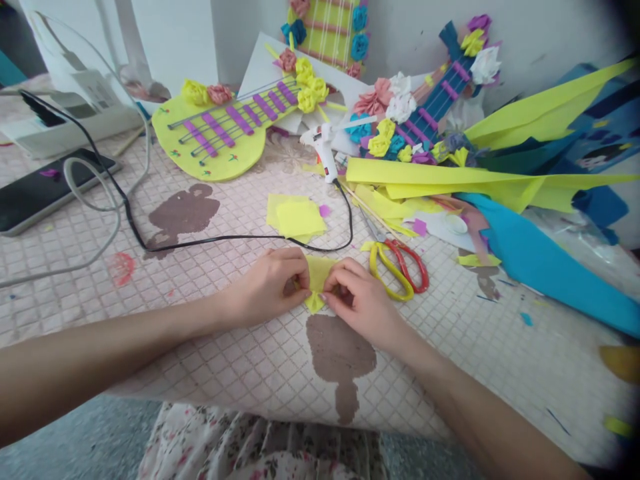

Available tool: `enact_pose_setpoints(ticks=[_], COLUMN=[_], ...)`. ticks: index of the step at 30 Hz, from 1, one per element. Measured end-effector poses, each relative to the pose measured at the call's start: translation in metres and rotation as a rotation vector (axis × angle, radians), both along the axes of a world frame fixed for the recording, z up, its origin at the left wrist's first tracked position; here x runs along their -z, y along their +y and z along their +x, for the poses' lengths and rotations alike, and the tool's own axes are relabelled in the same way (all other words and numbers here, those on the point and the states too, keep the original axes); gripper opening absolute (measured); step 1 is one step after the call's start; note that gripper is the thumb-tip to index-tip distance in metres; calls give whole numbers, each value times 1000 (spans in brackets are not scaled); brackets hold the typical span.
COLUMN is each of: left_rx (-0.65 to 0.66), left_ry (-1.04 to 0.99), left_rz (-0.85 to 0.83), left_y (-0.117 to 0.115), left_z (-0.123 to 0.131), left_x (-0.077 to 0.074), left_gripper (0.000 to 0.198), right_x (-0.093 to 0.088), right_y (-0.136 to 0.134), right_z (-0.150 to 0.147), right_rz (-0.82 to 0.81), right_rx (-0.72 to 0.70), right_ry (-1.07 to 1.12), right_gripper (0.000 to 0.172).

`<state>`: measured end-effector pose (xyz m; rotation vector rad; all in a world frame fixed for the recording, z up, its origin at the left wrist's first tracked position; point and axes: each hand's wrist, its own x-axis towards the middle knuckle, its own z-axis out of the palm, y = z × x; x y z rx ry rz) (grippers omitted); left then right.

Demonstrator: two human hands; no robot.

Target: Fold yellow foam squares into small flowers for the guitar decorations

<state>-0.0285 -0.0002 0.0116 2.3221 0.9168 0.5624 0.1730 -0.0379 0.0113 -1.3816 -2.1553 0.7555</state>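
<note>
A small piece of yellow crepe paper (319, 272) is held between my two hands near the front of the table. My left hand (270, 283) pinches its left side with thumb and fingers, and my right hand (363, 300) pinches the right side. Between the fingertips the paper looks gathered, with a pointed end toward me. Just beyond lies a small stack of yellow paper squares (300, 219). Scissors (400, 267) with one yellow and one red handle rest to the right of my right hand.
A white glue gun (323, 150) stands behind the squares, its black cord (225, 238) running left across the tablecloth. Decorated yellow (215, 153) and blue (435, 110) paper guitars lie at the back. Yellow paper strips (450, 177) and a blue sheet (550, 260) spread right. A phone (45, 193) lies left.
</note>
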Motion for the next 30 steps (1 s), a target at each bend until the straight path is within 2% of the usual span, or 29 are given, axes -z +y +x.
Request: enact_pose_setpoints(ticks=[30], left_rx=[-75], left_ry=[38], left_rz=[74], left_y=[-6], left_z=[5], left_x=[5], left_gripper=[6], right_x=[2], right_y=[-2], right_z=[-5], right_rz=[62], right_rx=[45], right_ry=[-30], right_gripper=[11])
